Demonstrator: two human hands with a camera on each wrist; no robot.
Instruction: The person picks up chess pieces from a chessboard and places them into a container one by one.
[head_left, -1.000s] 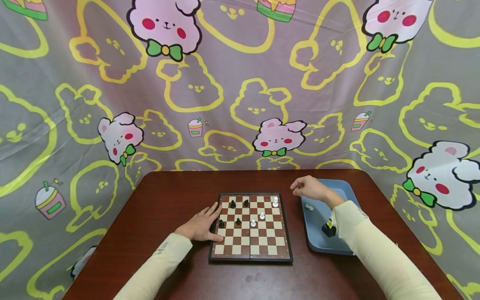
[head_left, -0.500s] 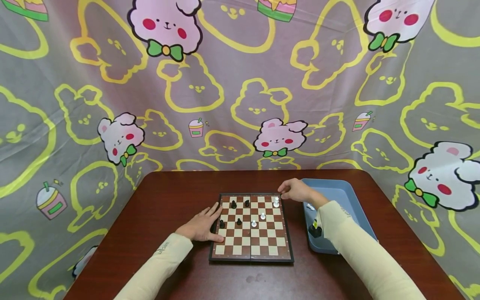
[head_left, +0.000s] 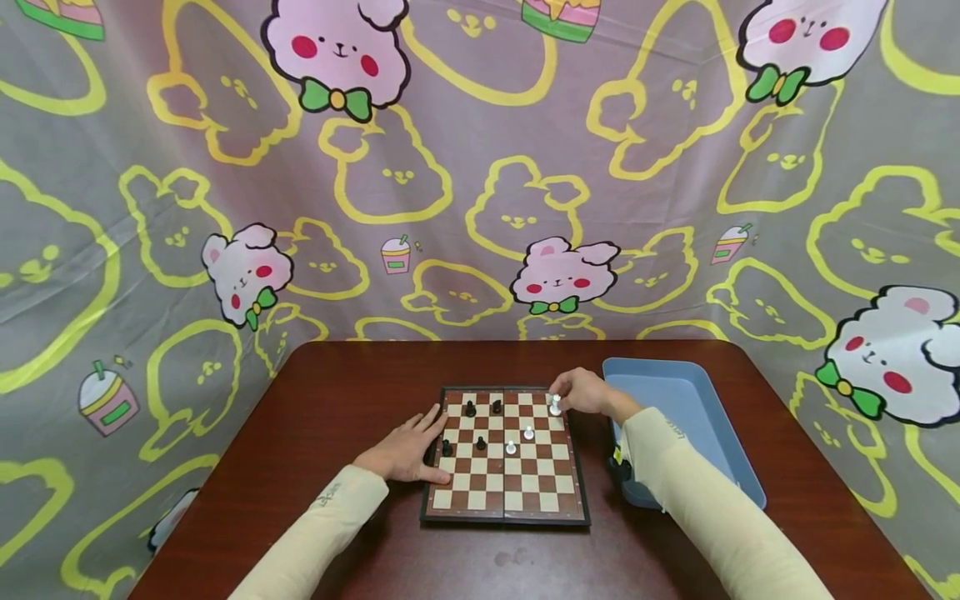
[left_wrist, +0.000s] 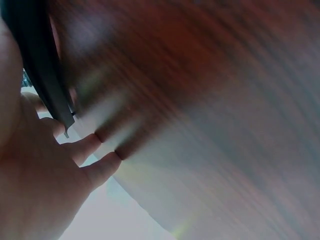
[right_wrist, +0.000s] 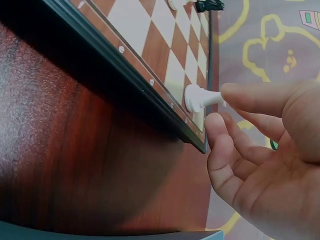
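My right hand (head_left: 587, 392) is at the far right corner of the chessboard (head_left: 468, 482). Its thumb and a finger pinch the upper end of a white chess piece (right_wrist: 196, 98), whose base is on the corner square; the fingers partly hide its top. My left hand (head_left: 403, 452) rests at the board's left edge, fingers spread and thumb over the rim. White pawns (head_left: 528, 432) stand near the middle of the right half. On the left half are several black pieces, among them a black knight (head_left: 497, 407) and a black pawn (head_left: 481, 443).
A blue tray (head_left: 693, 400) lies right of the board, partly behind my right sleeve (head_left: 697, 479). The brown table (head_left: 352, 375) reaches back to a patterned cloth (head_left: 450, 275) that hangs behind and at both sides.
My right hand has moved left from above the tray to the board's far right corner and taken hold of the white chess piece there. The left hand stays at the board's edge.
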